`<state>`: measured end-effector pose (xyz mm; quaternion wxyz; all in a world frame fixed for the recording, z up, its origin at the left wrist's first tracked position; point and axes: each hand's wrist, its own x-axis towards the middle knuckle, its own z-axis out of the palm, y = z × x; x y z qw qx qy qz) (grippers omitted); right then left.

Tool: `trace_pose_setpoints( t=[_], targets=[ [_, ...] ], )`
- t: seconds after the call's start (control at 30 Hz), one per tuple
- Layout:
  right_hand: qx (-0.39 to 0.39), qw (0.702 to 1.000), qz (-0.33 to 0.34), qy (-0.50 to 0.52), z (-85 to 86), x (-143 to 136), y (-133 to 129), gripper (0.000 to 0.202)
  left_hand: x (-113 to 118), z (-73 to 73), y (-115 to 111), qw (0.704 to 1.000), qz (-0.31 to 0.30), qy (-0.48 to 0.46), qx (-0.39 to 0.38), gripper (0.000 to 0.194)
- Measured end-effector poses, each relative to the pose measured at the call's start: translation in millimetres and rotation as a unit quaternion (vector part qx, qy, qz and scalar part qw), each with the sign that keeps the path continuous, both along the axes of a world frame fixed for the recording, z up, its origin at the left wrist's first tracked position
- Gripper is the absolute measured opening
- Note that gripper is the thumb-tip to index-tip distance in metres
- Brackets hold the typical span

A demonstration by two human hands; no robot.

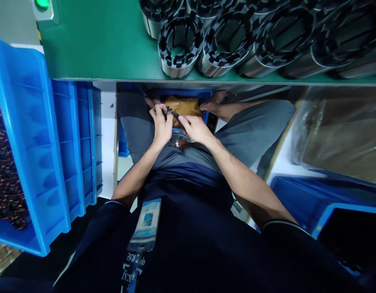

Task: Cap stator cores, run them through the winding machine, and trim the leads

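Note:
Over my lap, below the table edge, my left hand (162,122) pinches one end of a small dark part (172,113). The fingers of my right hand (194,127) close on its other end. The part looks black and notched, but its exact kind is too small to make out. Behind it lies a yellow-brown wrapped packet (188,106) in a blue bin (203,94). Just under my hands, a clear plastic container (182,138) with something reddish-brown in it rests between my thighs.
Several metal cylinders with black slotted inserts (180,44) stand on the green table (99,44) ahead. Stacked blue crates (60,154) are at the left, the nearest filled with small black-and-orange parts (6,171). A plastic-wrapped brown bundle (346,130) and another blue crate (298,195) sit to the right.

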<state>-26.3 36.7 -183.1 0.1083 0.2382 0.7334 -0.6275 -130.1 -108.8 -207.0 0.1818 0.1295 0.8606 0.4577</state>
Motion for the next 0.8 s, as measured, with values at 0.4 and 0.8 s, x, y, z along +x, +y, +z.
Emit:
trace_pose_setpoints(
  t=[0.4, 0.8],
  targets=[
    [-0.134, 0.989, -0.055, 0.011, -33.3, -7, 4, 0.065, -3, -5.7, -15, 0.997, -0.06, 0.044, -0.012, 0.024],
    [-0.154, 0.969, -0.006, 0.192, 93.7, 47, 2, 0.051, 31, 121.5, -59, 0.944, -0.209, 0.048, 0.251, 0.102]
  ],
)
